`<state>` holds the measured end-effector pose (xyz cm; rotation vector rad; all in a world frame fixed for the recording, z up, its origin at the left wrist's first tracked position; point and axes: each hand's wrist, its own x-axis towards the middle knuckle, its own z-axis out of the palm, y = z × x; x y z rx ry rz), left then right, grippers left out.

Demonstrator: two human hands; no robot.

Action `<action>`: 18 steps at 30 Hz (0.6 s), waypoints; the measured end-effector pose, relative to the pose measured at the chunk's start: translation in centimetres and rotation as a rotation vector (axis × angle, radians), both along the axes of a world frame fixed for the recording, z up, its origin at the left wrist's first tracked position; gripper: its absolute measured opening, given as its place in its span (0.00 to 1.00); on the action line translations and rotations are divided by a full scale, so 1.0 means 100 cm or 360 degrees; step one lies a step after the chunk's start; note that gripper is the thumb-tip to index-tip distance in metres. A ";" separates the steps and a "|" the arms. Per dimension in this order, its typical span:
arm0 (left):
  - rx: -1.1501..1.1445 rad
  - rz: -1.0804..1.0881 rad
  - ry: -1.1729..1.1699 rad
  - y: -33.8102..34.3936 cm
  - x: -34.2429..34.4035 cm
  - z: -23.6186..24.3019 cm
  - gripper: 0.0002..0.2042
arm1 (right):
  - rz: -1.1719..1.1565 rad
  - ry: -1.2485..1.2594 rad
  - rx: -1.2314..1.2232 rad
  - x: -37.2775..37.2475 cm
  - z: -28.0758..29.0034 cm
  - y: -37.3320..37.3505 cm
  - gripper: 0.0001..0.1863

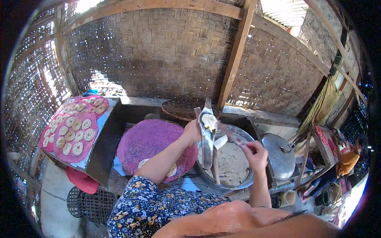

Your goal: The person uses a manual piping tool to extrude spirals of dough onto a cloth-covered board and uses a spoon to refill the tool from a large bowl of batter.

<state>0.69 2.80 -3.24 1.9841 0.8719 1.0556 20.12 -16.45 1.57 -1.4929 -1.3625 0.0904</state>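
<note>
My left hand (pixel 192 131) grips a long metal press (pixel 206 137) held upright over a wide metal bowl (pixel 243 137). A lump of pale dough (pixel 209 121) sits in the press's open top. My right hand (pixel 256 155) holds a thin metal tool (pixel 232 138) that reaches up toward that dough. The bowl holds a mass of beige dough (pixel 229 163). Left of the bowl lies a round pink woven mat (pixel 149 142) with one coil of pressed noodle (pixel 171 170) near my left forearm.
Pink mats covered with several noodle coils (pixel 73 131) lie on a board at the left. A round woven tray (pixel 180 108) leans at the back, a metal lid (pixel 279 154) sits right of the bowl. Another person (pixel 347 160) sits at the far right. Woven bamboo walls surround the spot.
</note>
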 end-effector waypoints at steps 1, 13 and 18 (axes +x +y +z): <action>-0.0018 0.0018 -0.0025 -0.005 0.001 0.000 0.19 | -0.0122 0.0010 0.0021 -0.001 0.003 -0.001 0.10; -0.0454 -0.0158 -0.0163 0.019 0.000 -0.035 0.16 | 0.0217 -0.0364 0.0283 -0.033 0.004 -0.001 0.08; 0.0193 -0.0132 0.0151 -0.019 0.007 0.003 0.17 | -0.0329 -0.0321 0.0273 -0.012 -0.001 0.025 0.09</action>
